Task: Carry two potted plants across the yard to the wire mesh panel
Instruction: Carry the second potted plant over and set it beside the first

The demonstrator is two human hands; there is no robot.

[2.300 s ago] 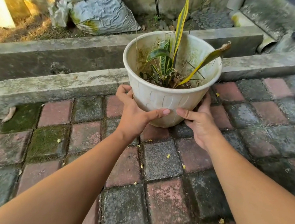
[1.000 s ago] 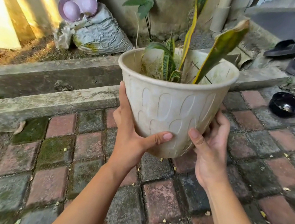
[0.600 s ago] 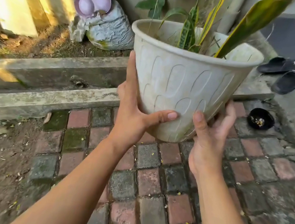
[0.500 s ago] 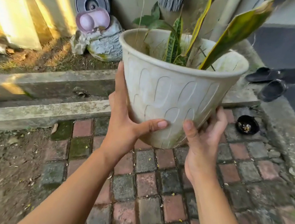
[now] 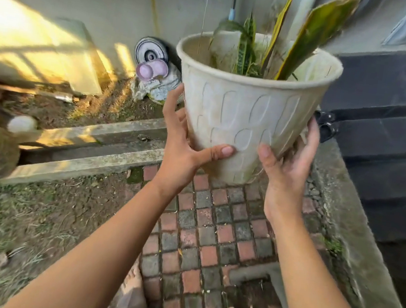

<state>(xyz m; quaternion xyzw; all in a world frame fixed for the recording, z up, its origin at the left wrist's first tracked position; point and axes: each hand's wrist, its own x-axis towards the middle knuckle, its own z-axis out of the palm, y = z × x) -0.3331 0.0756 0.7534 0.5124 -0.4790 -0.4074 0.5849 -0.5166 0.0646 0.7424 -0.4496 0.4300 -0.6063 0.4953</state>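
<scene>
Both hands hold one pot [image 5: 249,113] in the air, out in front at arm's length, above the brick paving [image 5: 211,238]. Pot is off-white plastic with pressed oval shapes on its wall, wide at the rim, narrow at the base, and tilts slightly with its mouth toward the camera. Left hand [image 5: 184,151] is on the pot's left lower side: its fingers [image 5: 171,102] lie flat up the wall, thumb pressed across the front near the base. Right hand [image 5: 288,171] cups the right lower side, palm under the curve, thumb up against the front wall, other fingers wrapped round behind. Both sets of fingers are closed firmly on the pot, which touches nothing else. Plant [image 5: 299,37] in it has stiff upright leaves, green with yellow edges; one broad leaf leans right and runs out of frame at the top. Soil level cannot be made out. Bare forearms reach in from the bottom edge. Below them bare feet [image 5: 133,279] stand at the edge of the paving. Left of the paving is bare earth with sparse grass, then a concrete drain [image 5: 99,144] running across. Behind it, a grey wall [image 5: 100,1] with sun patches, and a crumpled sack [image 5: 159,87] against it. Dark steps [image 5: 386,143] lie to the right. Left edge is blurred.
</scene>
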